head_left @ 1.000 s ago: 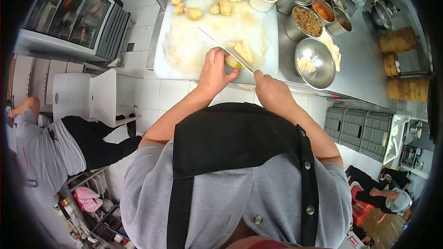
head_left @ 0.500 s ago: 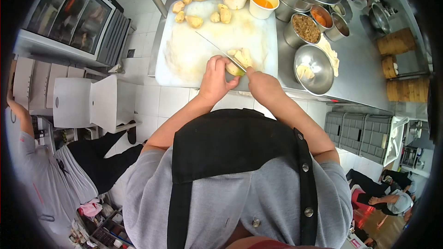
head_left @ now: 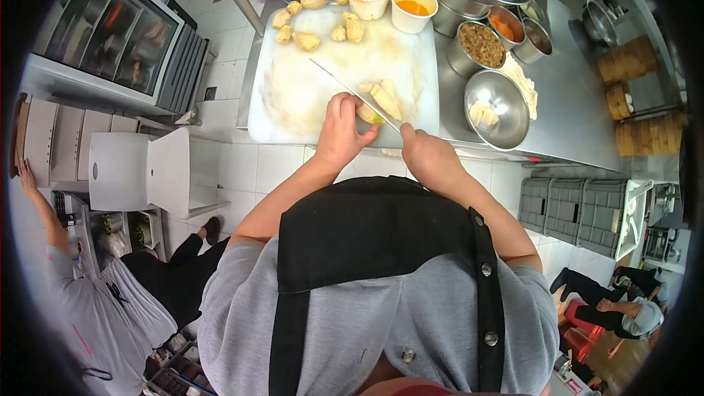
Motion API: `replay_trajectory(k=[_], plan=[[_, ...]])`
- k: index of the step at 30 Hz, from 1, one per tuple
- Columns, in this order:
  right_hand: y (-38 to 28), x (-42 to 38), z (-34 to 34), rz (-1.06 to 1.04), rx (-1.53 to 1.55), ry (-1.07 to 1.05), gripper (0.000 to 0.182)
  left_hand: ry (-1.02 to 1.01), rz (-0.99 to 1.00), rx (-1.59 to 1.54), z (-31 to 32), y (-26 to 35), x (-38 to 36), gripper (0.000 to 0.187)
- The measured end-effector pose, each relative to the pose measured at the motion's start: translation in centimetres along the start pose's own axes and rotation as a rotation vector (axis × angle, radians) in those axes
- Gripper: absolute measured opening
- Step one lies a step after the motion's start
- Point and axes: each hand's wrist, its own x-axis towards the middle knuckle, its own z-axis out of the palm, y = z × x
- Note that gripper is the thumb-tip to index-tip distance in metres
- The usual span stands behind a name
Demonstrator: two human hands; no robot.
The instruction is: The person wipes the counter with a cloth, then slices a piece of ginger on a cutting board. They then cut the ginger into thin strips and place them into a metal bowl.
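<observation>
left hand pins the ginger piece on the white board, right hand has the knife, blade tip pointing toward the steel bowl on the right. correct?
Not quite. In the head view the knife blade tip points up and left across the cutting board, away from the steel bowl. The rest holds: the left hand pins the piece, and the right hand holds the knife.

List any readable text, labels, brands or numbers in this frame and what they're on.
None can be read.
Glass-fronted display cabinet: coloured items inside, any labels too blurred.
Grey plastic crates: no markings visible.
White plastic cutting board, long steel knife in the right hand, yellow food piece under the left hand: no print.
</observation>
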Motion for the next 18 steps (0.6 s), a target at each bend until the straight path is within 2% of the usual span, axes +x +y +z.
replay_trajectory(k=[11, 18], plan=[[-1.3, 0.4, -1.2, 0.02, 0.0, -0.09, 0.019, -0.01, -0.041, -0.016, 0.2, -0.2, -0.3, 0.058], [-0.9, 1.9, -0.3, -0.019, 0.013, -0.054, 0.018, 0.003, -0.021, -0.005, 0.2, -0.3, -0.2, 0.058]])
